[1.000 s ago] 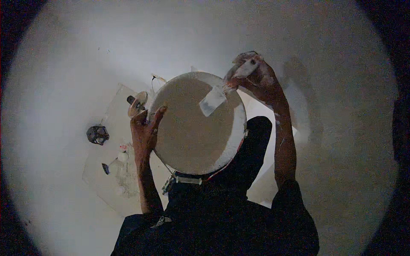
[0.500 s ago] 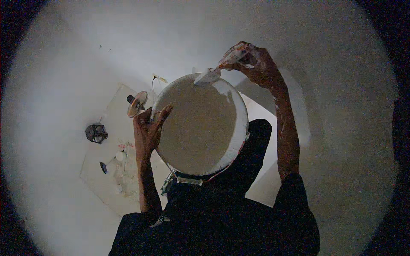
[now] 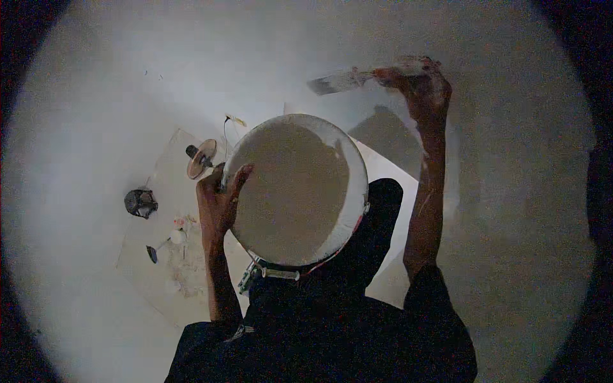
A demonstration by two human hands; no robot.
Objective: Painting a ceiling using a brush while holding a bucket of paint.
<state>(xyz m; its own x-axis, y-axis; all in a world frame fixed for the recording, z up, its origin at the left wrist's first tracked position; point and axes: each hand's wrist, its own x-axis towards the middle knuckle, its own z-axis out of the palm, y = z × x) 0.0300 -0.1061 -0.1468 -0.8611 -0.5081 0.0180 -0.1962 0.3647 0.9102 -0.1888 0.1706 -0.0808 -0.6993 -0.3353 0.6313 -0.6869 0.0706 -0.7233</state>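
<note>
A round bucket [image 3: 363,203] of pale paint sits in front of my body, its wire handle [image 3: 280,274] with a light grip hanging on the near side. My left hand [image 3: 219,201] is closed on the bucket's left rim, thumb over the inner edge. Up and to the right of the bucket, in front of the pale wall, my right hand [image 3: 426,89] is closed round the handle of a paint-smeared flat paintbrush [image 3: 338,82]. The brush's bristles point left, apart from the bucket, and are slightly blurred. White smears mark my right hand and forearm.
Left of the bucket are a round disc-like thing [image 3: 202,159] with a dark knob, a black cage-like thing [image 3: 141,203] and a small dark piece [image 3: 152,254]. They are near a pale, stained surface [image 3: 147,274]. A thin wire [image 3: 226,131] rises behind the rim.
My right hand has lifted the paintbrush off the bucket's far rim and carried it up and to the right. My left hand stays on the rim.
</note>
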